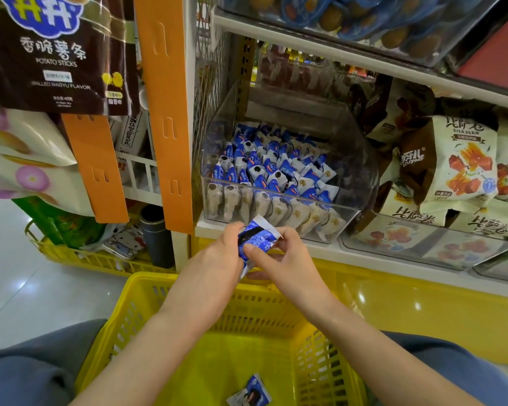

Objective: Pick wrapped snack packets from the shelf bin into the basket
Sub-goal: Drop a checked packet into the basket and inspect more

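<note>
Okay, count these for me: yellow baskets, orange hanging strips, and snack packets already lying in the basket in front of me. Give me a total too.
Yellow baskets: 2, the near basket and the basket on the floor at left
Orange hanging strips: 2
Snack packets lying in the near basket: 1
Total: 5

This is looking like a shop. Many wrapped snacks (273,168) are filling clear bins (361,183) on shelves (334,251), and bags (59,54) are hanging from orange strips (165,112).

Shelf bin (361,159): clear glossy plastic. Snack packets (276,168): shiny crinkled film, likely plastic. Basket (147,291): yellow perforated plastic, slight sheen. Floor (27,288): glossy, smooth. Trousers (27,367): matt cloth.
</note>
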Tool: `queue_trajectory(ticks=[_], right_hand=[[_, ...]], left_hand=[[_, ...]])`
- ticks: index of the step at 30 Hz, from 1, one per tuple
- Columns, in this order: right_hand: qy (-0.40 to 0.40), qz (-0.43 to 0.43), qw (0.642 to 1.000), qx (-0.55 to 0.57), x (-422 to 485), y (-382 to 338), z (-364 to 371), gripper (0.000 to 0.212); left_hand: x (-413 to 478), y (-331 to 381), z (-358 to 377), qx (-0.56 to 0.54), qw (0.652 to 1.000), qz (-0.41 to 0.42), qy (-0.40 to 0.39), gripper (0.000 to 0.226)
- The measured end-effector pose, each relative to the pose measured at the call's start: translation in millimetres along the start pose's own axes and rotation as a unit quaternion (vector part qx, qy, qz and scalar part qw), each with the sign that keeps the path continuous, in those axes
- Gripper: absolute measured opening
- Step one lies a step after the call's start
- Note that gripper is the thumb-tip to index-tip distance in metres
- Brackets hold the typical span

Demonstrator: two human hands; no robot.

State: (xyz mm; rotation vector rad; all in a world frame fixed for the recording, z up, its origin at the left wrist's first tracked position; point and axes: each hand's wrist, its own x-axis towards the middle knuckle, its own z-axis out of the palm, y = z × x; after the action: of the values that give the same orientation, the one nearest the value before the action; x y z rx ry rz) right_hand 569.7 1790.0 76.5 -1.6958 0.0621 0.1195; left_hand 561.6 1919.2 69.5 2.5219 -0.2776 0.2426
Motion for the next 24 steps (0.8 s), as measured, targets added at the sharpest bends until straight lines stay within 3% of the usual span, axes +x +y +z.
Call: queue_trajectory(ticks=[7, 13, 19, 24], right_hand=[[-0.011, -0.04, 0.998, -0.036, -1.8, 1.3, -2.0, 0.028], [-0.004, -0.067, 0.991, -0.112, -4.1, 0.2, -1.5, 0.031], [-0.022, -0.136, 0.966, -0.221, -9.2, 1.4, -6.0, 0.031], [-0.029, -0.159, 0.957, -0.243, -8.8, 1.1, -5.3, 0.029]], left_hand=[[2.1, -3.8, -1.9, 0.03, 0.999, 0.03, 0.008, 0.032], [-0.5, -6.3, -1.6, -0.012, 0.999, 0.023, 0.021, 0.028], [-0.2, -5.8, -3.3, 0.018, 0.998, 0.043, 0.051, 0.03], [-2.4, -8.2, -2.8, -0.063, 0.995, 0.035, 0.064, 0.013]])
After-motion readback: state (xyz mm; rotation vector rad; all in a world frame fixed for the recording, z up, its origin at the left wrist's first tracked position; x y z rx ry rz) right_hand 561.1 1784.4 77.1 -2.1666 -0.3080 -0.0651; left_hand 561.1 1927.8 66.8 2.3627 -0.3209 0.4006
